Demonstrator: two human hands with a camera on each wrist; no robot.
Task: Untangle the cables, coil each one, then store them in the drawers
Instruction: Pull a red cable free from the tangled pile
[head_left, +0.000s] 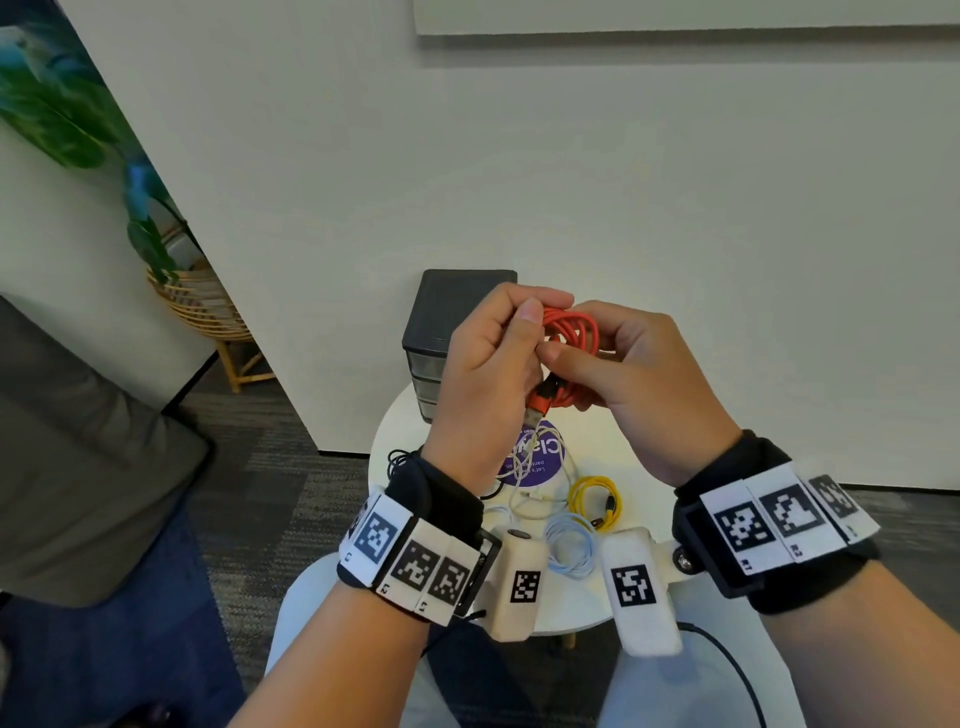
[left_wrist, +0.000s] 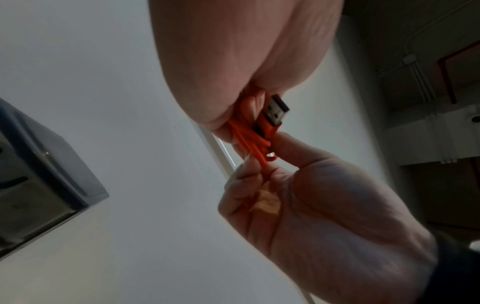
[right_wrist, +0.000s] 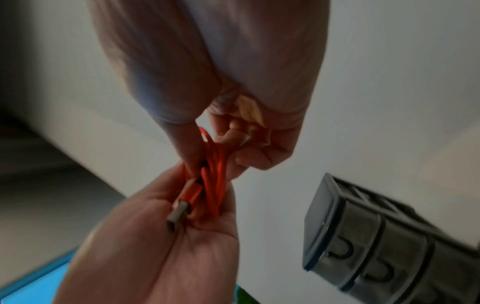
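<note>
Both hands hold a coiled orange cable (head_left: 574, 332) above the table, in front of the dark drawer unit (head_left: 447, 322). My left hand (head_left: 527, 314) pinches the coil's upper left side. My right hand (head_left: 563, 358) has its thumb and fingers curled round the loops. The cable's USB plug (head_left: 535, 413) hangs below the hands. In the left wrist view the plug (left_wrist: 275, 111) sticks out beside the orange strands (left_wrist: 249, 142). In the right wrist view the plug (right_wrist: 182, 211) lies against the left palm, with the strands (right_wrist: 215, 185) running up into the right hand's fingers (right_wrist: 241, 144).
On the round white table (head_left: 587, 603) lie a coiled yellow cable (head_left: 592, 499), a light blue coil (head_left: 569, 551), a loose white cable (head_left: 530, 499) over a purple sticker (head_left: 543, 462), and a black cable (head_left: 400, 460) at the left edge. A wall stands behind. A planter (head_left: 202, 301) is far left.
</note>
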